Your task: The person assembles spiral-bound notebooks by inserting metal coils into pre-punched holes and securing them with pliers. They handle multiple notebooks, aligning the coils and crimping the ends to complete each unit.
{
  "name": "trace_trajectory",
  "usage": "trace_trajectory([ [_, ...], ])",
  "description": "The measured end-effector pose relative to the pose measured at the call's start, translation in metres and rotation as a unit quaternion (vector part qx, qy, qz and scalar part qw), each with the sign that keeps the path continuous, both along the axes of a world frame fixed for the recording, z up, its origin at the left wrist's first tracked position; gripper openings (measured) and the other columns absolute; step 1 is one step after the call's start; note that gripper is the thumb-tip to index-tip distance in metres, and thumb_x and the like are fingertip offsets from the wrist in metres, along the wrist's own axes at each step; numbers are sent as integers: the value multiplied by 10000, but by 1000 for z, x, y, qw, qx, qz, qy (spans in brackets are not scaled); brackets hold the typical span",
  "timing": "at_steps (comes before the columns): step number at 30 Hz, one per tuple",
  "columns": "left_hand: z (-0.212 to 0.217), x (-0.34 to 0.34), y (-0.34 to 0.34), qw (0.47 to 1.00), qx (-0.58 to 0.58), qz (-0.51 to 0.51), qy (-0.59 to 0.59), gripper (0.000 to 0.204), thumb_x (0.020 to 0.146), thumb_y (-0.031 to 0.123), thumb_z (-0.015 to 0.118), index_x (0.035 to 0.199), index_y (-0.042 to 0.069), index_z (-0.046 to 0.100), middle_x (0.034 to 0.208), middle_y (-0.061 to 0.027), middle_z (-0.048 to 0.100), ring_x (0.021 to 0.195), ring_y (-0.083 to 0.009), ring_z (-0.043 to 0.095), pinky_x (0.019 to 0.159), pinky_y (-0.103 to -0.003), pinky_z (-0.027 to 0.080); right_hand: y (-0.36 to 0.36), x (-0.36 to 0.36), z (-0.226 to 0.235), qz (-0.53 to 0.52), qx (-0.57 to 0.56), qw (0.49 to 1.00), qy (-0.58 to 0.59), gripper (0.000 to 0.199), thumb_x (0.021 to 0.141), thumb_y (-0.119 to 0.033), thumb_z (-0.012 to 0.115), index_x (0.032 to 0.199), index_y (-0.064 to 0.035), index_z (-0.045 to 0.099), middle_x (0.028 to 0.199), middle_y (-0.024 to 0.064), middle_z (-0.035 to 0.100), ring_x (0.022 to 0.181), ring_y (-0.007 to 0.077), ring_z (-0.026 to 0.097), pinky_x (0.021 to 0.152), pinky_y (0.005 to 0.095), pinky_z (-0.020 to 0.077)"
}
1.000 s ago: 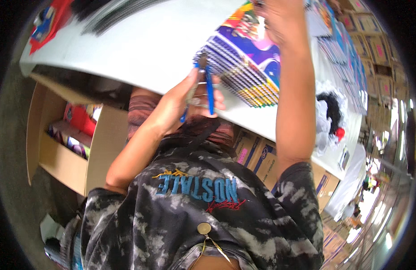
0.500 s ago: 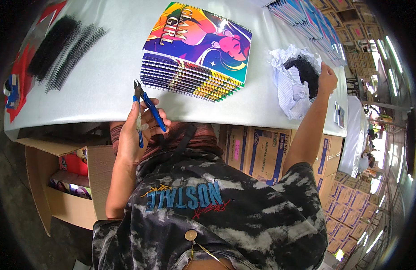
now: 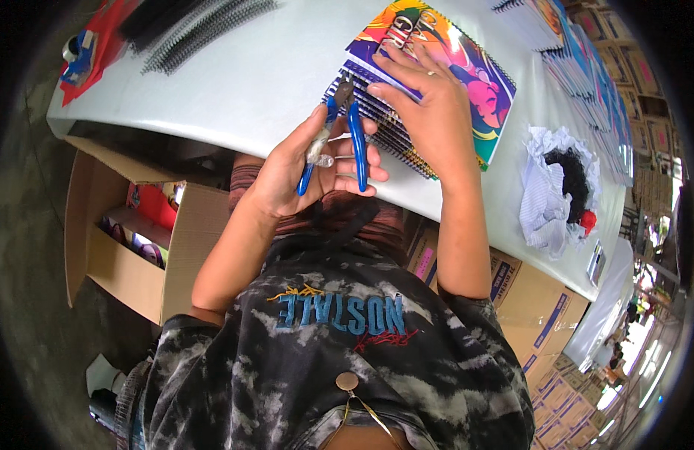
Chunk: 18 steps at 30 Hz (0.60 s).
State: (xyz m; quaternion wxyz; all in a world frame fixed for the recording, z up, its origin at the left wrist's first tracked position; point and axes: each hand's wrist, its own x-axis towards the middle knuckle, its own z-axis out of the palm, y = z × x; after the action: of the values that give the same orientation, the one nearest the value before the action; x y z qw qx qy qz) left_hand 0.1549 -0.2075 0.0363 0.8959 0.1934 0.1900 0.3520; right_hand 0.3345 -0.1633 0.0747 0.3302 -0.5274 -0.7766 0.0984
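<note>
My left hand (image 3: 305, 171) grips blue-handled pliers (image 3: 341, 133), jaws pointing at the spiral edge of a stack of colourful spiral-bound notebooks (image 3: 467, 75) on the white table (image 3: 242, 82). My right hand (image 3: 429, 105) lies flat on the top notebook's cover, fingers spread, pressing the stack near its wire binding.
Black spiral wires (image 3: 197, 26) and a red sheet (image 3: 99, 37) lie at the table's far left. A crumpled white paper with black scraps (image 3: 560, 187) sits to the right, more notebooks (image 3: 587, 67) beyond. An open cardboard box (image 3: 129, 240) stands under the table, more cartons (image 3: 527, 292) to the right.
My right hand came from the crumpled paper at the right onto the notebook stack. The left hand with the pliers rose to the stack's spiral edge.
</note>
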Motion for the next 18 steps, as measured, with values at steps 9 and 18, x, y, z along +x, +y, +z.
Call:
trace_trajectory([
  [9, 6, -10, 2, 989, 44, -18, 139, 656, 925, 566, 236, 1190, 1, 436, 879, -144, 553, 776, -263, 611, 746, -440, 530, -1, -3, -1, -2, -1, 1000, 0, 234, 807, -247, 628, 1002, -132, 689, 1123, 55, 619, 1178, 304, 488, 1003, 432, 312],
  [18, 13, -15, 7, 974, 62, 8, 220, 557, 948, 503, 271, 1125, 9, 457, 708, -82, 496, 620, -205, 557, 703, -330, 514, 1, -2, -3, 1, 7, 1000, -6, 239, 804, -260, 631, 1000, -138, 692, 1127, 61, 617, 1167, 300, 497, 1005, 425, 314],
])
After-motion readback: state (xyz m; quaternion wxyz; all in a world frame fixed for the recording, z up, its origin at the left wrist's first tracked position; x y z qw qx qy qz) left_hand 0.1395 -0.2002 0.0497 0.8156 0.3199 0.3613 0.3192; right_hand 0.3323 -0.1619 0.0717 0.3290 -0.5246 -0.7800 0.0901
